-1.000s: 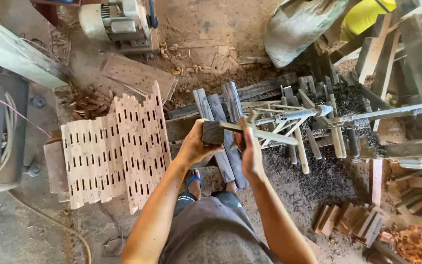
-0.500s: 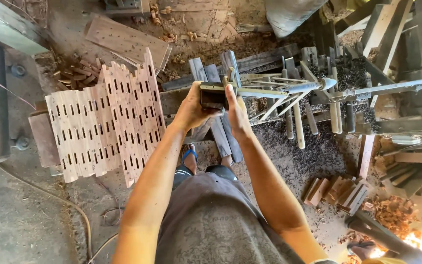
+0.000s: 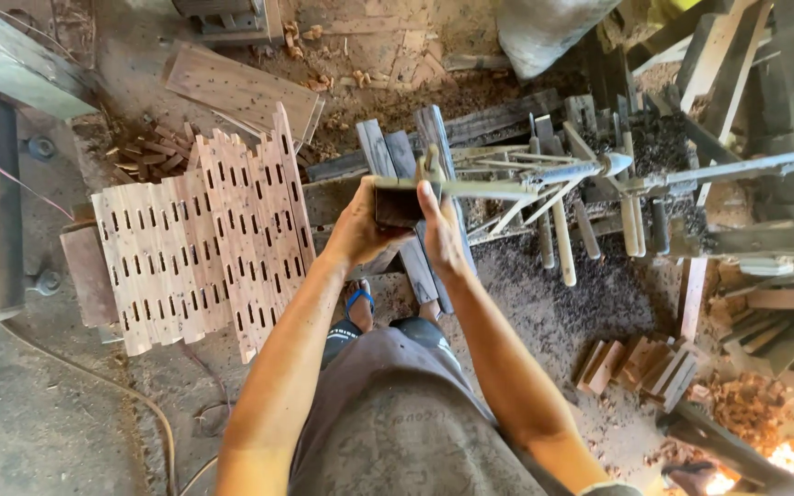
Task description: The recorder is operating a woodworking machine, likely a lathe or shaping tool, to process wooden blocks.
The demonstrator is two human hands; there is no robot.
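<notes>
Head view: the dark block (image 3: 397,204) is gripped by left hand (image 3: 357,228) and right hand (image 3: 440,237), held nearer the metal frame (image 3: 544,179) than before (slotted boards (image 3: 199,239) lie left).

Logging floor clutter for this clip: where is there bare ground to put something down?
Bare concrete lies lower left, between the slotted boards and the cable. Dark grit right of the right hand is partly open. Crowded around the metal frame and wood blocks.
</notes>
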